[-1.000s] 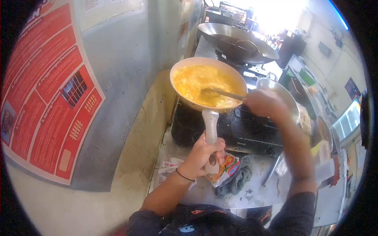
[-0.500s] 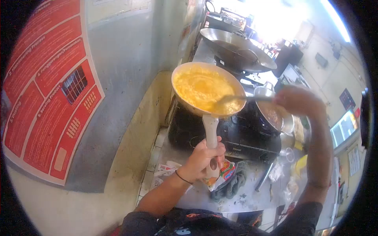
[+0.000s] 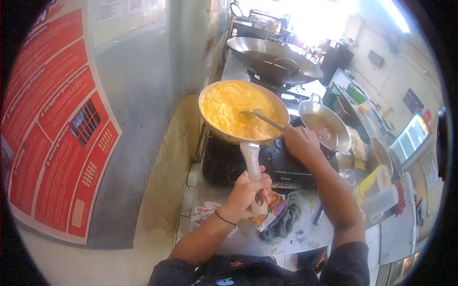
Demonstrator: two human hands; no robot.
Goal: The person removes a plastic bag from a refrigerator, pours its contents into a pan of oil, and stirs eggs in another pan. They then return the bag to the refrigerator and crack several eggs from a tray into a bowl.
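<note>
My left hand (image 3: 249,193) is wrapped round the pale handle of a frying pan (image 3: 250,155), which is tilted above the black stove (image 3: 219,164). Yellow egg-like food (image 3: 231,107) covers the pan's inside, with orange patches near the middle and lower side. My right hand (image 3: 301,141) grips a spatula (image 3: 268,120) at the pan's right rim, and the tip of the spatula rests in the yellow food. Under my left hand lie a colourful packet (image 3: 275,209) and a dark grey cloth (image 3: 286,220).
A large wok (image 3: 276,59) stands behind the pan. To the right is a metal pan (image 3: 325,125) with brown liquid. Nearer on the right are a yellow-labelled bottle (image 3: 374,180) and a translucent container (image 3: 381,204). A wall with a red poster (image 3: 52,138) runs along the left.
My right hand has moved left and down, close to the pan, bringing the spatula's tip further up into the food. The view has shifted slightly, showing more of the right side.
</note>
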